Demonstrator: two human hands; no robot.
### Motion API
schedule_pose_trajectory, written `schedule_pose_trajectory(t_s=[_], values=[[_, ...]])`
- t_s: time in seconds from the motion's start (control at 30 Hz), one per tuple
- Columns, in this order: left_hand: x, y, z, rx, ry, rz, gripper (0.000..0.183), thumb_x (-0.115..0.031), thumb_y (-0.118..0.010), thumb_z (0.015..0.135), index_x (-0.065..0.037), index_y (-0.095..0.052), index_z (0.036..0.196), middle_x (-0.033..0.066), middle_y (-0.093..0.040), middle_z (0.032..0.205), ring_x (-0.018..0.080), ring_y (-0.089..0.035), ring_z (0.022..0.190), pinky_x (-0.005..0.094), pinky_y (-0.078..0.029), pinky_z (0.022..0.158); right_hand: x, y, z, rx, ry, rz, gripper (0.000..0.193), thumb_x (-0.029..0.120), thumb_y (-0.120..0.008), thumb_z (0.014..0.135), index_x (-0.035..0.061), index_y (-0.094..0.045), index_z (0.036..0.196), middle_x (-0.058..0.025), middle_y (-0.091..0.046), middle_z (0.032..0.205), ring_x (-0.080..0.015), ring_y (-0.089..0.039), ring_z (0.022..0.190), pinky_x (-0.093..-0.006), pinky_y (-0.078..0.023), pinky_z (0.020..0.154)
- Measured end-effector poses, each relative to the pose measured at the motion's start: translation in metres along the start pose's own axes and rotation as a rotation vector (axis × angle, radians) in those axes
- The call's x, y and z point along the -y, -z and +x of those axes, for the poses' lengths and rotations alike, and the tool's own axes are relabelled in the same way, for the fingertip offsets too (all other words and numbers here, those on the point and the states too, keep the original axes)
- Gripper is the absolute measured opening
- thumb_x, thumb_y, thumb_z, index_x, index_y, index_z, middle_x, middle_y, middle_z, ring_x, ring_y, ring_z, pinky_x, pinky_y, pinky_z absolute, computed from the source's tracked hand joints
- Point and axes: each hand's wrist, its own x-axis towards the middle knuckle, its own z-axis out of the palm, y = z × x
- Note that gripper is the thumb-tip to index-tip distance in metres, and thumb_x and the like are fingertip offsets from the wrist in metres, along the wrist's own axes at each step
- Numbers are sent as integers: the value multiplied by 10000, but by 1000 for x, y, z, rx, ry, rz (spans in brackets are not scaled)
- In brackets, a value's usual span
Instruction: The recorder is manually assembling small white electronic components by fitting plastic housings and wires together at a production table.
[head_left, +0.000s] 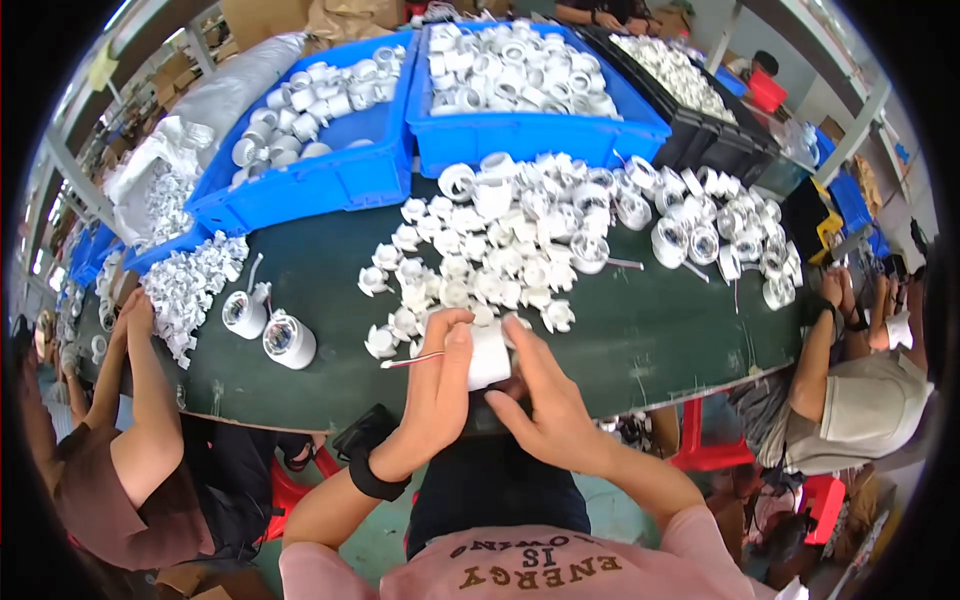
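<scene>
While both hands' fingers (455,345) grip white fitting (488,356) | dk green table (640,330) | blue bins (340,180) behind

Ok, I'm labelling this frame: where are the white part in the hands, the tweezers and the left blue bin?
white part (489,358), head view, on its side face.
tweezers (412,360), head view, on the shaft.
left blue bin (330,185), head view, on its front wall.

A dark green table (650,340) carries blue bins (330,180) and loose white plastic fittings (500,250).
</scene>
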Motion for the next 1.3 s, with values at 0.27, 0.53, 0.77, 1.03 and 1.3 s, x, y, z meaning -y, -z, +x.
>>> schedule_pose_trajectory(t_s=[0.27,0.53,0.77,1.03,1.3], values=[[-85,23,63,715,-309,447,701,-270,-718,790,65,-392,1312,224,-536,1154,342,-555,1059,395,-424,943,-23,41,39,-139,-213,829,613,212,-580,910,35,-280,1414,-133,-552,1145,-214,-610,939,-312,-533,697],[-52,262,323,-252,-66,1314,572,-412,-699,713,0,-615,1101,206,-649,1043,304,-638,953,370,-488,827,-67,64,68,-129,-212,948,605,428,-608,850,67,-358,1266,-153,-606,975,-217,-636,783,-274,-477,513],[-41,238,356,59,358,1449,641,-426,-692,677,-37,-600,1179,219,-600,1191,322,-582,1116,386,-451,938,-70,75,73,-146,-281,938,637,271,-593,881,76,-315,1419,-120,-564,1115,-215,-603,932,-327,-504,674],[-29,266,340,-183,182,1430,803,-402,-793,611,-13,-506,1252,210,-626,1109,341,-615,1033,406,-510,801,-70,73,72,-135,-128,797,618,51,-635,809,55,-333,1349,-89,-481,1205,-182,-561,1005,-315,-529,745],[-83,75,163,16,-21,-20,483,-314,-638,890,-22,-532,1260,78,-630,1116,166,-635,956,304,-556,718,-69,76,64,-135,11,772,624,68,-708,820,8,-388,1352,-104,-516,1223,-204,-572,1055,-337,-484,885]])
